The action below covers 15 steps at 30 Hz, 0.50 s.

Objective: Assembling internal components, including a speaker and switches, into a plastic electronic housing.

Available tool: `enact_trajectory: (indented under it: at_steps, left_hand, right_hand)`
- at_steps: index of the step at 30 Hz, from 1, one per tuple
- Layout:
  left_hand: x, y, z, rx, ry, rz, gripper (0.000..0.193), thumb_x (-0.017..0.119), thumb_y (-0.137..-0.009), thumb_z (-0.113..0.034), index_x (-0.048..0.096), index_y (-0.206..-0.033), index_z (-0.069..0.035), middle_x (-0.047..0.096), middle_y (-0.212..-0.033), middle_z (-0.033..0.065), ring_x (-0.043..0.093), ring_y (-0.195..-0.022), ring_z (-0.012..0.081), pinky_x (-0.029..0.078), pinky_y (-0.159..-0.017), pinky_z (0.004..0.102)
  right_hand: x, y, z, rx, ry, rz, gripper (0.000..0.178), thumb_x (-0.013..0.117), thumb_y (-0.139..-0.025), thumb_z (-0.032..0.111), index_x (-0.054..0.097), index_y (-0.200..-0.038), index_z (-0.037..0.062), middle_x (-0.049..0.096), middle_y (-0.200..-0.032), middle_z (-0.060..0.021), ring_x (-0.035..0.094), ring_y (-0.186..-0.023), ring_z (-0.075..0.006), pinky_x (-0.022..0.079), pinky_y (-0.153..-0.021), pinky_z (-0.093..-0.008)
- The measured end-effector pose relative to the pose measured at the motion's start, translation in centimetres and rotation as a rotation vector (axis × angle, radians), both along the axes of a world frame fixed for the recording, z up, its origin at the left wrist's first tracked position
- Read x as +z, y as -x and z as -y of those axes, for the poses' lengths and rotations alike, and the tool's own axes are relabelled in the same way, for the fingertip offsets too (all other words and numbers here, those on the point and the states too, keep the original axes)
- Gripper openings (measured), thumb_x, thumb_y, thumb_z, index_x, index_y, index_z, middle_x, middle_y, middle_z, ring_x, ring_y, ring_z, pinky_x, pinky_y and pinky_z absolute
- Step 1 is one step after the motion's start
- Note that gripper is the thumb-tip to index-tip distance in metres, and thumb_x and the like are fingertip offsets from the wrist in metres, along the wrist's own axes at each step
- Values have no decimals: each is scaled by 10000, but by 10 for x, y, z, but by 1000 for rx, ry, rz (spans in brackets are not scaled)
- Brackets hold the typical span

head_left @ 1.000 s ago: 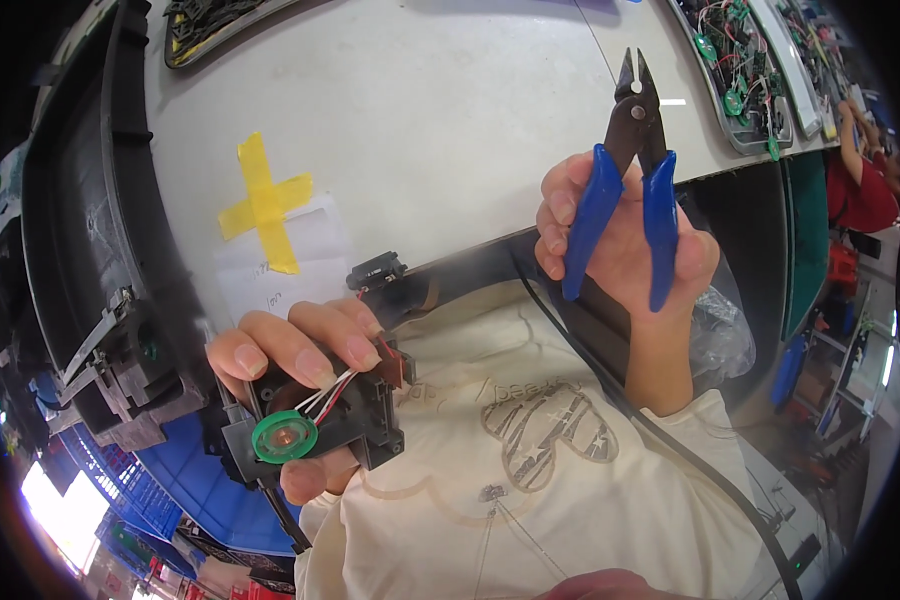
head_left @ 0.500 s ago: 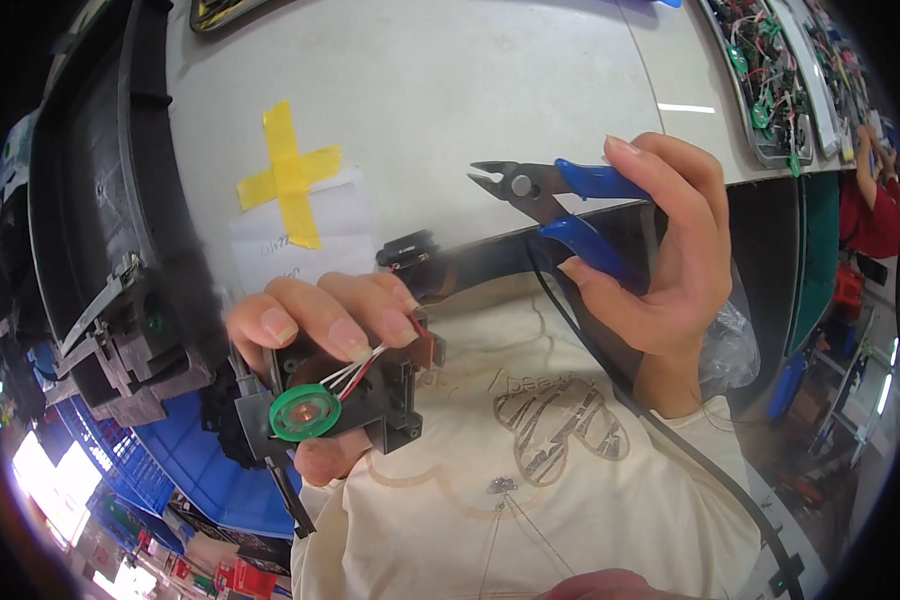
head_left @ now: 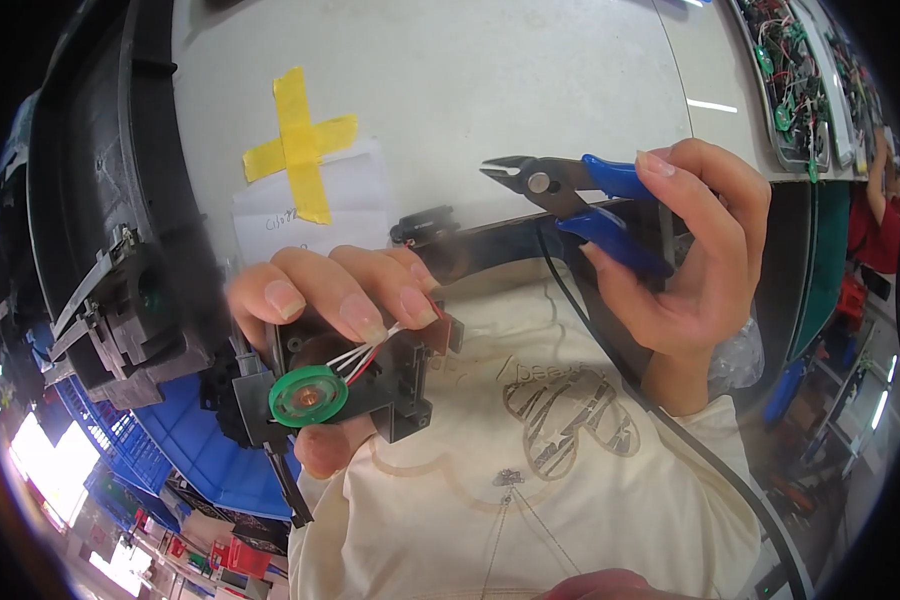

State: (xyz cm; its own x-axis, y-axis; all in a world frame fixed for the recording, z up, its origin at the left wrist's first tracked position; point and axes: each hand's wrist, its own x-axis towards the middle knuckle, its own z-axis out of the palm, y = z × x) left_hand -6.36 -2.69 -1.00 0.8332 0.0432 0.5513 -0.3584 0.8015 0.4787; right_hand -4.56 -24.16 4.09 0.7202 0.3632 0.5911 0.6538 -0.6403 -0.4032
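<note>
My left hand (head_left: pixel 325 285) gripped a black housing (head_left: pixel 402 385) below the yellow tape cross (head_left: pixel 300 147), my right hand (head_left: pixel 705 260) holding open-jawed blue-handled cutters (head_left: pixel 555 184) to the cross's right

Blue-handled cutters (head_left: pixel 568 200), jaws parted, point left, apart and right of the black housing (head_left: pixel 402 388) bearing a green disc (head_left: pixel 310 396) and wires (head_left: pixel 356 360).

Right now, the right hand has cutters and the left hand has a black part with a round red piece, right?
The head view shows the round piece is green, not red. The left hand has the black part, the right hand the cutters.
</note>
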Motion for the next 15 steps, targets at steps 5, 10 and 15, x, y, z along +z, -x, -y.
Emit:
enact_trajectory:
  at_steps: [5,10,15]
  left_hand:
    - [-1,0,1,26,6,-5,724,716,-747,-391,305,-1231,-43,485,-1026,132,565,-912,301,477,-640,350]
    - [2,-1,1,7,7,-26,716,714,-749,-389,307,-1231,-49,486,-1026,130,564,-911,299,473,-645,351]
    - [2,0,1,-1,6,-41,713,715,-750,-387,309,-1232,-54,489,-1024,126,563,-912,298,469,-646,351]
  right_hand:
    - [-2,-1,1,-13,9,1,522,712,-572,-9,561,-1072,-28,522,-1002,-175,538,-862,-246,468,-730,-301]
    - [0,-3,1,-36,39,-28,520,715,-572,18,573,-1071,-10,531,-1028,-170,536,-890,-247,459,-761,-305]
    - [-8,-10,4,-95,106,-71,556,706,-540,31,591,-1084,27,548,-1053,-137,519,-930,-260,431,-805,-316]
